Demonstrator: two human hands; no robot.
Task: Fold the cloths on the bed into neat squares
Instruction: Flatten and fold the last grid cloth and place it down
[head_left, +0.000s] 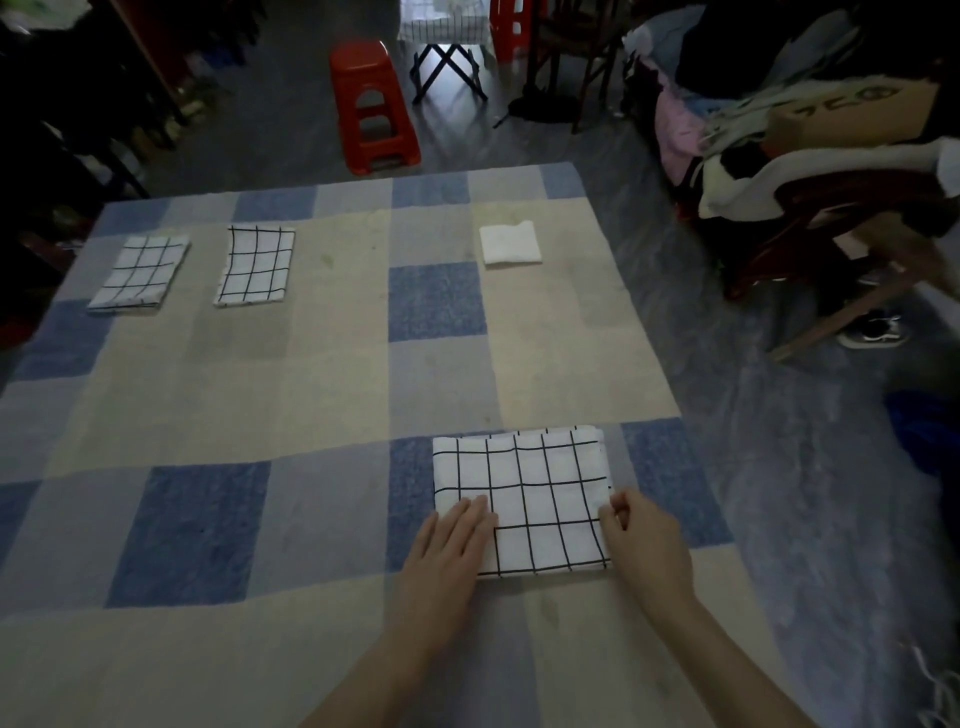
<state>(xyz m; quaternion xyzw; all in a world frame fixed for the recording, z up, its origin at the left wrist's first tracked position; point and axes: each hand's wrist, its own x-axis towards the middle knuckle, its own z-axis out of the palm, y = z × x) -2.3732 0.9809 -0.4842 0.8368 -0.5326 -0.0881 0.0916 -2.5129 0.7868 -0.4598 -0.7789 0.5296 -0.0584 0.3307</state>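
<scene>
Near the bed's front edge our flat left hand (451, 545) presses the grid cloth (524, 499), our right hand (644, 545) pinches its side; three folded cloths (254, 265) wait at the far edge.

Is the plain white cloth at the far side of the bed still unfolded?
No, the plain white cloth lies as a small folded square on the bed, apart from the three checked cloths.

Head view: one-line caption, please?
Both hands, left and right, on a grid cloth; three folded cloths beyond.
</scene>
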